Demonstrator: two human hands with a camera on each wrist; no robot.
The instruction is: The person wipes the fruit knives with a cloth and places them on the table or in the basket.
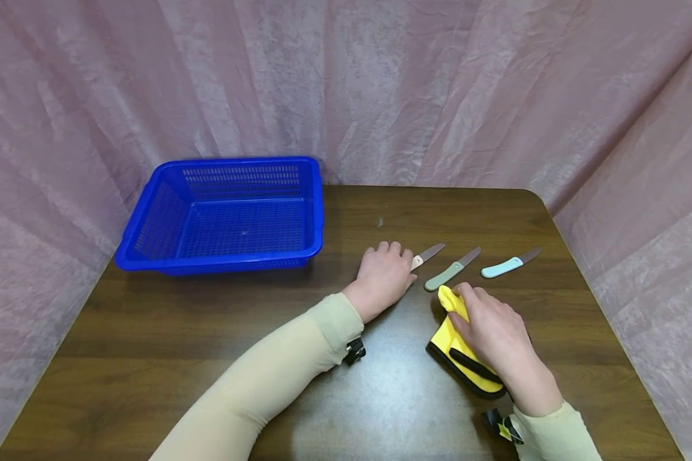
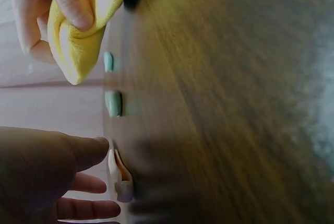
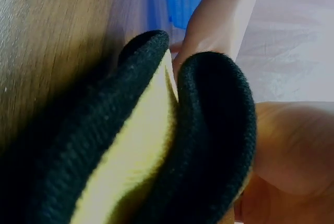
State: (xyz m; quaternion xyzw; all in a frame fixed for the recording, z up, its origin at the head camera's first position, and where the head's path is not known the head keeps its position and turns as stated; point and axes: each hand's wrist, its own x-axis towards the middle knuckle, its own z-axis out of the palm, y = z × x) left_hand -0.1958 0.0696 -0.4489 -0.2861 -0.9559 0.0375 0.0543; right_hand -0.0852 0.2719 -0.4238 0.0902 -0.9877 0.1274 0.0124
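In the head view my left hand [image 1: 383,275] is at the cream-handled knife [image 1: 418,261], covering much of its handle while the blade points away to the right. The left wrist view shows the thumb and loosely extended fingers [image 2: 88,209] beside that handle [image 2: 124,182], not closed round it. My right hand [image 1: 493,326] pinches a folded yellow cloth [image 1: 446,338] with black edging, thumb on one side and fingers on the other. Just beyond the cloth lies a green-handled knife [image 1: 445,276]. Farther right is a knife with a light-blue handle [image 1: 500,267].
A blue plastic basket [image 1: 219,263] with slotted walls stands at the back left of the wooden table [image 1: 207,333], with nothing visible inside. Pink curtains [image 1: 357,89] hang behind the table and along its sides.
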